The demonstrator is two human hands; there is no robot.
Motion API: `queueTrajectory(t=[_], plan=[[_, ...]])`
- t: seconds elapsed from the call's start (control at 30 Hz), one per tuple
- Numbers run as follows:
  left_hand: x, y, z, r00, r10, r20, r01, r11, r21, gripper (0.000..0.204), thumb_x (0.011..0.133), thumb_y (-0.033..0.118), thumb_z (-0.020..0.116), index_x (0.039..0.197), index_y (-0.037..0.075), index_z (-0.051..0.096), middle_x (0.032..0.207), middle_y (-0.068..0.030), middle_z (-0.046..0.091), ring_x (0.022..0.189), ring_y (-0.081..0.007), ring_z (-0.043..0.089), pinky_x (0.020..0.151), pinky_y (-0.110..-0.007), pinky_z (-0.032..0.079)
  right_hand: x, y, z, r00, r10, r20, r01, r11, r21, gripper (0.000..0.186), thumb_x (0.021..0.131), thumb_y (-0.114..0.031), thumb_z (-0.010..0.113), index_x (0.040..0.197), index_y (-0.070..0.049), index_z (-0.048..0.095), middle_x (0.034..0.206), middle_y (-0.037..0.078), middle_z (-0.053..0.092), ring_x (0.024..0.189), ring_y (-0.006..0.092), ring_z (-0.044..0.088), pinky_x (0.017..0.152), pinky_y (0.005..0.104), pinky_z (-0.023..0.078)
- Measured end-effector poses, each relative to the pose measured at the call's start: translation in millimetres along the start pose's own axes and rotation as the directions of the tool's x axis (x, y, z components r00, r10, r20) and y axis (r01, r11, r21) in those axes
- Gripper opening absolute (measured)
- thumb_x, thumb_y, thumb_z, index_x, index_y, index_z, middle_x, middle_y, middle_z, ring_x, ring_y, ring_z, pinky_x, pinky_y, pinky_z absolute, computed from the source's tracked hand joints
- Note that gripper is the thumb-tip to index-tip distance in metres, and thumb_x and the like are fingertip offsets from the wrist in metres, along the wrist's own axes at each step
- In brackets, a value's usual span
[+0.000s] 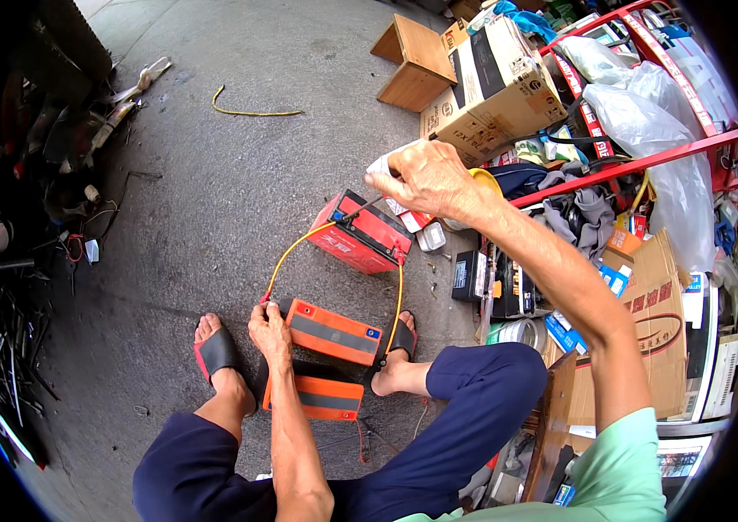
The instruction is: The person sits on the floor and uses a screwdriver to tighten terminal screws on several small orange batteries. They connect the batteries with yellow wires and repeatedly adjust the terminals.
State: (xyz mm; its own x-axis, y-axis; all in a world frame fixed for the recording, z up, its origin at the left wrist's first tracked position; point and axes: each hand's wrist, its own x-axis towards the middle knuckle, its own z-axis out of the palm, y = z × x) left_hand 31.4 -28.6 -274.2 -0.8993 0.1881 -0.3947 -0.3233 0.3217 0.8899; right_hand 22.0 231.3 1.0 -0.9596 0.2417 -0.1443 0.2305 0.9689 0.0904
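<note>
The step in hand looks like working on the wiring between batteries: the right hand is curled closed, apparently around the handle of a dark slim tool, whose shaft points down to the near-left terminal of the red battery. The left hand has thumb and fingers pinched on the red-tipped end of a yellow wire, just beside the left end of the upper orange battery; whether that tip touches a terminal cannot be told. A second yellow wire runs from the red battery's right corner toward the orange battery's right end. The next move probably calls for steady pressure on the tool while the left hand keeps the wire end still. The lower orange battery lies nearer the body, and sandalled feet flank the group, limiting sideways movement. To the right, a small black battery, a carton and a red metal frame crowd the right arm; more room lies ahead and to the left, over grey pavement, before dark scraps.
</note>
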Motion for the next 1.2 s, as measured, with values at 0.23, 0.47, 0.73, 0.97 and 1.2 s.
queueTrajectory(t=[0.23,0.47,0.73,0.97,1.2], plan=[[1,24,-23,0.993,-0.097,0.069,0.107,0.981,-0.162,0.026,0.086,0.023,0.054,0.088,-0.001,0.064,0.076,-0.0062,0.063,0.065,-0.0126,0.059,0.057,-0.025,0.043,-22,-21,11,0.941,0.338,-0.006,-0.336,0.936,0.101,0.033,0.081,-0.026,0.054,0.067,0.002,0.064,0.069,0.025,0.063,0.068,0.0395,0.065,0.065,0.0474,0.052],[-17,57,-31,0.996,-0.011,0.094,0.029,0.98,-0.196,0.025,0.086,0.023,0.054,0.084,-0.001,0.063,0.068,-0.0063,0.061,0.058,-0.0114,0.054,0.054,-0.025,0.04,-47,-27,26,0.909,0.263,-0.322,-0.127,0.913,0.388,0.01,0.077,-0.009,0.061,0.083,-0.002,0.063,0.09,0.023,0.059,0.082,0.0373,0.063,0.072,0.0457,0.052],[-31,70,-43,0.949,0.042,0.314,-0.039,0.999,-0.015,0.026,0.083,0.02,0.054,0.077,-0.005,0.061,0.067,-0.0075,0.061,0.058,-0.0161,0.061,0.057,-0.029,0.048,-33,-30,13,0.889,0.453,-0.065,-0.405,0.845,0.35,0.027,0.08,-0.01,0.06,0.1,0.007,0.055,0.086,0.021,0.066,0.086,0.0325,0.066,0.075,0.0405,0.054],[-40,66,-45,0.841,-0.039,0.539,-0.151,0.941,0.303,0.033,0.081,0.025,0.053,0.083,-0.006,0.065,0.069,-0.011,0.066,0.058,-0.0179,0.065,0.059,-0.03,0.051,-30,-41,17,0.94,0.306,-0.153,-0.252,0.921,0.298,0.038,0.078,-0.007,0.059,0.113,0.005,0.05,0.104,0.022,0.06,0.092,0.0297,0.065,0.074,0.0367,0.054],[-65,68,-30,0.661,-0.183,0.728,0.031,0.976,0.217,0.029,0.083,0.022,0.056,0.085,-0.005,0.064,0.075,-0.0092,0.065,0.063,-0.0176,0.063,0.061,-0.028,0.052,-32,-26,22,0.9,0.358,-0.249,-0.311,0.927,0.208,0.023,0.079,-0.009,0.058,0.099,0.002,0.059,0.081,0.013,0.068,0.079,0.0219,0.068,0.065,0.0328,0.054]])
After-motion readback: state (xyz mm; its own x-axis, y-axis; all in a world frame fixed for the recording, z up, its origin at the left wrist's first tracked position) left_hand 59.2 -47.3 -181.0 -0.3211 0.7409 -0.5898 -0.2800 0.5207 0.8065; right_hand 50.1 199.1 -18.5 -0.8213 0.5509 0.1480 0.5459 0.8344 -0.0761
